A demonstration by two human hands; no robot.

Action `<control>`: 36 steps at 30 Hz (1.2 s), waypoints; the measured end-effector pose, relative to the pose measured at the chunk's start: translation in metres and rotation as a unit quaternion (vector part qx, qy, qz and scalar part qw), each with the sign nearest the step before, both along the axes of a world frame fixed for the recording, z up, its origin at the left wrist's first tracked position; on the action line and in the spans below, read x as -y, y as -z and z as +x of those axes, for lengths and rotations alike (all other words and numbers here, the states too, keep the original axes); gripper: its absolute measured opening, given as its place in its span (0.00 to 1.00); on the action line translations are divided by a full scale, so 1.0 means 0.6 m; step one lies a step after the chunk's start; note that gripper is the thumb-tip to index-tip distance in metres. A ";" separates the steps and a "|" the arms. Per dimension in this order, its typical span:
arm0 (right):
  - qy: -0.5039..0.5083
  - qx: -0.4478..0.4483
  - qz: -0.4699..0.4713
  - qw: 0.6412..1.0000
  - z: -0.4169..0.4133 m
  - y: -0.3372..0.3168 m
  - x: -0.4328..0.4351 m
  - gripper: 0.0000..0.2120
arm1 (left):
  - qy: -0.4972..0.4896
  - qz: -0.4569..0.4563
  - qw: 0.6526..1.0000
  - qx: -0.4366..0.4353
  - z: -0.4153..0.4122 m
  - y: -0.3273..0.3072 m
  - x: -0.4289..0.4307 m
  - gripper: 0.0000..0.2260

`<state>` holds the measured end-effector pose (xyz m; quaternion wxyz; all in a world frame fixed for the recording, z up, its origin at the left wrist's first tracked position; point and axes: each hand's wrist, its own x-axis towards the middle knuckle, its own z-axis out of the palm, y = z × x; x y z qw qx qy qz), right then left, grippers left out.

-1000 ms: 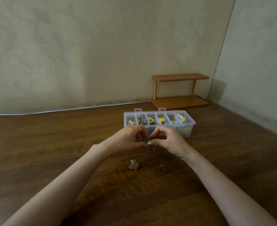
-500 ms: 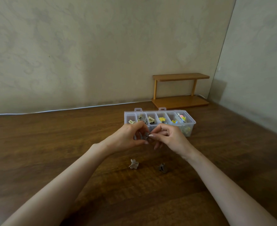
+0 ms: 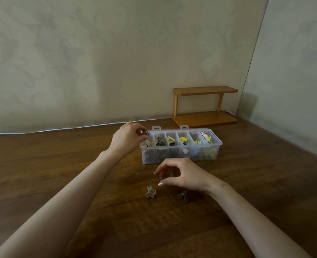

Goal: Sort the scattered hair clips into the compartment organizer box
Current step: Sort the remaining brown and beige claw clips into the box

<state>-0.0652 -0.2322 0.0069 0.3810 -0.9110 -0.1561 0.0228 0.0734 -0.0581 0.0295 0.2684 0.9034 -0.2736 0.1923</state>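
Pinching dark clip (image 3: 144,131) in left hand (image 3: 127,139), held right over left-end compartment of organizer box (image 3: 216,148), apparently lined up for a drop. Holding nothing in right hand (image 3: 186,176), fingers loosely curled, low over table (image 3: 60,164) near beige clip (image 3: 150,192) and grey clip (image 3: 183,196), presumably staged for next pick. Only two loose clips to go by the look of it, with the rest already in the compartments.

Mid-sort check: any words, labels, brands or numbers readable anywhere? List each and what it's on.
None readable: no text shows on the clear plastic compartment organizer box, the wooden two-tier shelf or the walls.
The small dark hair clip pinched in the left hand is too small to show any marking.
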 end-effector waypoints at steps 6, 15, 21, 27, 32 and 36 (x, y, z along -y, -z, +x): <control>-0.037 -0.009 -0.027 0.999 0.001 0.002 -0.004 0.16 | 0.018 -0.015 1.000 -0.011 0.015 0.010 0.005 0.12; -0.069 -0.016 -0.064 0.995 0.000 0.002 -0.016 0.22 | 0.002 -0.052 0.999 0.011 0.007 -0.002 0.005 0.18; -0.063 -0.003 -0.083 0.995 -0.002 0.002 -0.024 0.15 | 0.062 -0.006 0.997 0.034 -0.034 0.002 -0.015 0.08; -0.052 -0.009 -0.066 0.996 -0.003 0.000 -0.023 0.11 | 0.148 0.007 0.989 0.029 -0.084 0.015 -0.038 0.05; -0.051 -0.014 -0.072 0.996 -0.003 0.003 -0.028 0.16 | 0.215 0.040 0.976 0.013 -0.110 0.034 -0.056 0.05; -0.005 -0.016 -0.015 1.000 0.001 0.004 -0.031 0.09 | 0.218 0.037 0.975 -0.003 -0.113 0.041 -0.058 0.06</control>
